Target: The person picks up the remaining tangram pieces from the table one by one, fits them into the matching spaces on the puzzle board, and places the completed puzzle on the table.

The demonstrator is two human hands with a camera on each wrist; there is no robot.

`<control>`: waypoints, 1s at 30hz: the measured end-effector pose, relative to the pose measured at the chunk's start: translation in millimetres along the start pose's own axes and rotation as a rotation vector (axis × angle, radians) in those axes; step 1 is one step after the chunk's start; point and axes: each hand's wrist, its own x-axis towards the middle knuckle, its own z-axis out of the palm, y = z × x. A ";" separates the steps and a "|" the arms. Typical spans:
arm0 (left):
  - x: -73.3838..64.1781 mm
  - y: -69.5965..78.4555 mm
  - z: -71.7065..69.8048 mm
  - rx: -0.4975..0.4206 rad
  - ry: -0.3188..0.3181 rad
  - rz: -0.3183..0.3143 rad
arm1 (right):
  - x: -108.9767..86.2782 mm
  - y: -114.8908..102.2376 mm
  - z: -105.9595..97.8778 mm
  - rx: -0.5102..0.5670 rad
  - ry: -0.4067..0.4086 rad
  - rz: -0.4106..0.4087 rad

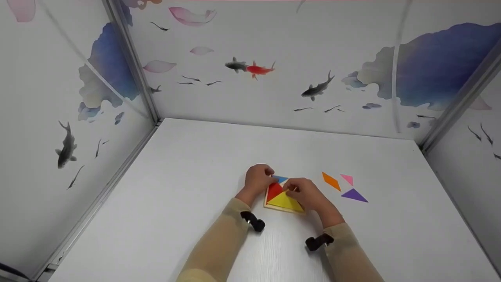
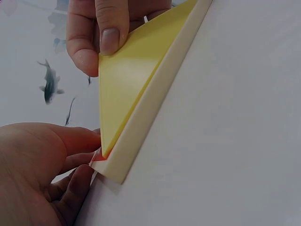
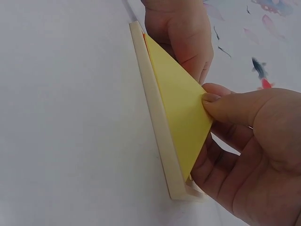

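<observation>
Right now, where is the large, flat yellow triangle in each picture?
Head: the large, flat yellow triangle is low, right of centre, pinched by the bare right hand.
Left wrist: the yellow triangle is in the upper middle.
Right wrist: the yellow triangle is just right of centre.
Shared landmark: the pale, wood-coloured tray rim runs along the triangle's longest edge.

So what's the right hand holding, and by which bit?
The right hand pinches a yellow triangle by the corner opposite its longest edge.
</observation>
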 end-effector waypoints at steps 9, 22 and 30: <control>1.8 -2.3 1.2 -0.007 -0.004 -0.005 | 1.5 1.8 0.5 -0.007 0.001 0.013; 2.6 -1.6 0.8 0.036 0.014 0.027 | -0.6 -1.2 -2.3 -0.042 -0.014 -0.003; 3.3 -3.3 0.9 0.037 0.007 0.022 | 0.8 -2.4 -1.5 -0.024 -0.026 0.038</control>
